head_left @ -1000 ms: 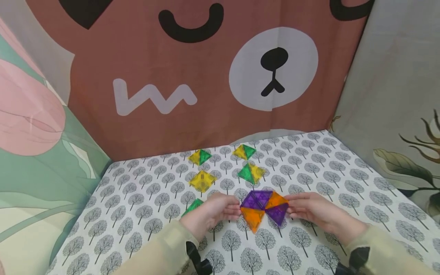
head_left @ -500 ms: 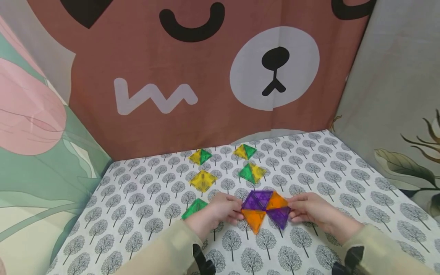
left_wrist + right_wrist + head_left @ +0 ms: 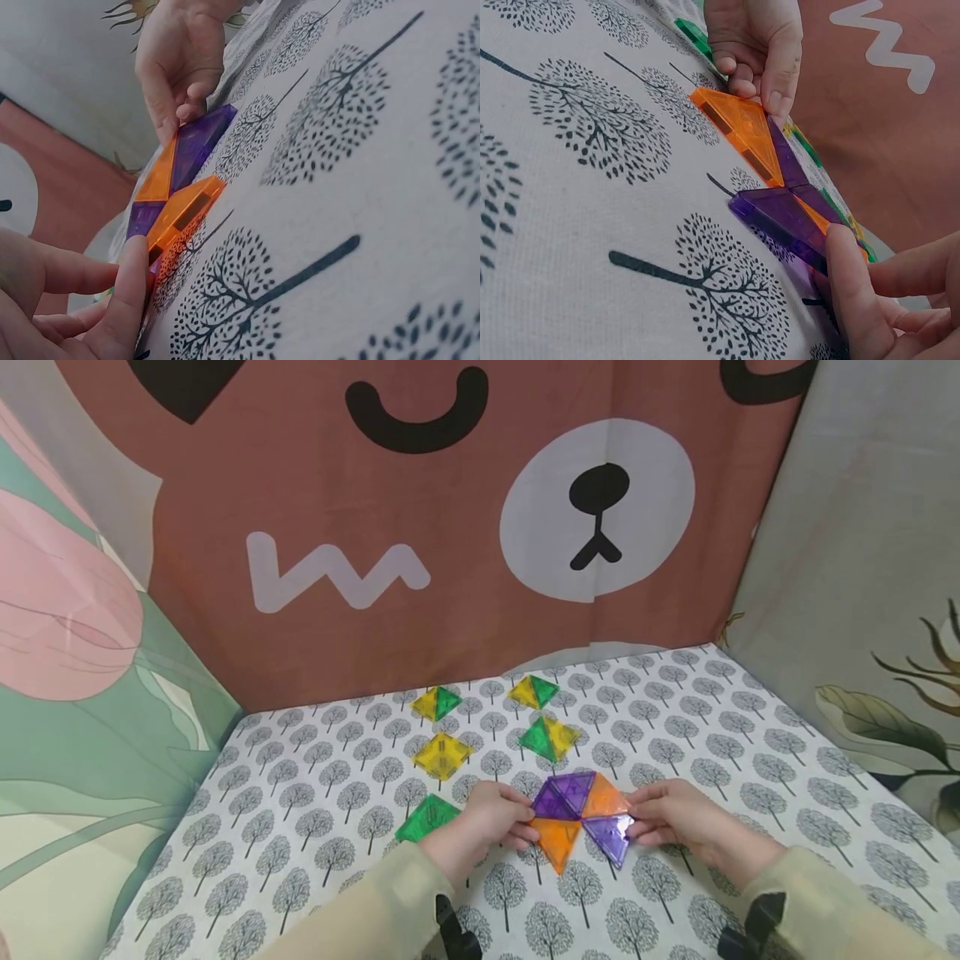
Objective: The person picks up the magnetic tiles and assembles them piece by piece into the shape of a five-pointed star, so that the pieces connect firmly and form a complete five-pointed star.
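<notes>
Purple and orange translucent magnetic triangle tiles point(image 3: 572, 789) are joined edge to edge in a fan, with a gap at its near side. At the fan's left my left hand point(image 3: 498, 814) pinches the outer edge by the orange tile point(image 3: 557, 842). Across from it, the right hand point(image 3: 675, 814) pinches the outer edge near a purple tile point(image 3: 611, 837), which catches glare. Both wrist views show the fan bent, with the near orange tile point(image 3: 742, 131) and purple tile point(image 3: 784, 221) tilted. Thumb and fingers meet at the rim on each side.
A green diamond point(image 3: 426, 817) lies by the left wrist. Behind it are a yellow diamond point(image 3: 443, 756) and several yellow-green ones, such as this pair of tiles point(image 3: 549, 738). Tree-print cloth point(image 3: 315, 860) covers the table; a bear-print curtain point(image 3: 375, 652) hangs behind.
The left hand has shifted slightly right, uncovering more of the green diamond. Both hands now pinch the fan, and its tiles have tilted, with the right purple one turning shiny.
</notes>
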A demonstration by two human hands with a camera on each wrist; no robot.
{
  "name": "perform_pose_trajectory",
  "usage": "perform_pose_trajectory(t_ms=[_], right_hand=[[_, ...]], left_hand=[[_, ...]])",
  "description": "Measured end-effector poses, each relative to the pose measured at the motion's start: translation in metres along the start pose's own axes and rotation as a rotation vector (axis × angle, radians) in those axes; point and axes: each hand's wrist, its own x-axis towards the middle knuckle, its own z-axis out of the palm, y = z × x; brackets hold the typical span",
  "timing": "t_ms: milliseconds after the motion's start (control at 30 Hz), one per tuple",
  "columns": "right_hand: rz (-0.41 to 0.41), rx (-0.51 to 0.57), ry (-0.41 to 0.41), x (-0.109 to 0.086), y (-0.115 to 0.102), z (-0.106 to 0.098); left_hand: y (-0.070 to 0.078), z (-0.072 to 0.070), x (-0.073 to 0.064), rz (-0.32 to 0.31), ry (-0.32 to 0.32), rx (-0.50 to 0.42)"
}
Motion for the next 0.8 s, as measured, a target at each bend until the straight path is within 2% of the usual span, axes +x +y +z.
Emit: perform_pose_trajectory(t_ms=[267, 800], right_hand=[[0.012, 0.034, 0.026, 0.0003, -0.0018, 0.0019], [-0.006, 0.081, -0.018, -0.0016, 0.0004, -0.0001]], left_hand=[[-0.0003, 0.0004, -0.0013, -0.008, 0.003, -0.031], [-0.0056, -0.0007, -0.0013, -0.017, 0.014, -0.127]])
